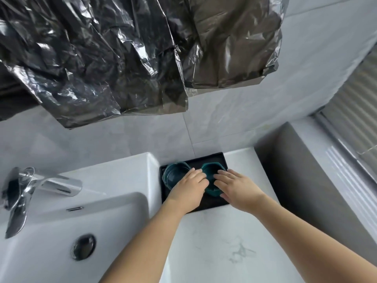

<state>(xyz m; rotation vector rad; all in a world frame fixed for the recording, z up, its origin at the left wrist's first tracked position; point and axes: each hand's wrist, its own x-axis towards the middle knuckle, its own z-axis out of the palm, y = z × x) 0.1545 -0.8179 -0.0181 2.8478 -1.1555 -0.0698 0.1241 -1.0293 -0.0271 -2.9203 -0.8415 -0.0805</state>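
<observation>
**A:** How is the teal holder point(212, 192) expected to handle?

**B:** It is judged to be light and stiff. Whether it is moulded plastic or glazed ware cannot be told. Its wall is smooth and is likely to be slippery so close to a basin. If it is ceramic, a knock against the tray is to be feared. It is best taken low on two opposite side walls rather than by the rim.

**A:** Where is it set?

**B:** It is set on the black tray point(216, 157), towards the tray's right edge. The tray itself is placed at the back edge of the countertop point(214, 242), just beside the basin point(130, 170). A round teal cup point(173, 174) is stood at the tray's left edge. Whether the cup and holder are touching cannot be made out.

**A:** And how is it placed relative to the hands?

**B:** It is flanked. The left hand point(189, 187) is brought against its left wall, with the fingers curled round that wall. The right hand point(239, 188) is spread over its right half, fingers nearly straight and merely rested on top — nothing is clasped there. The holder is thus found under and between the fingertips, and its near wall is shown in the gap between the two hands.
</observation>
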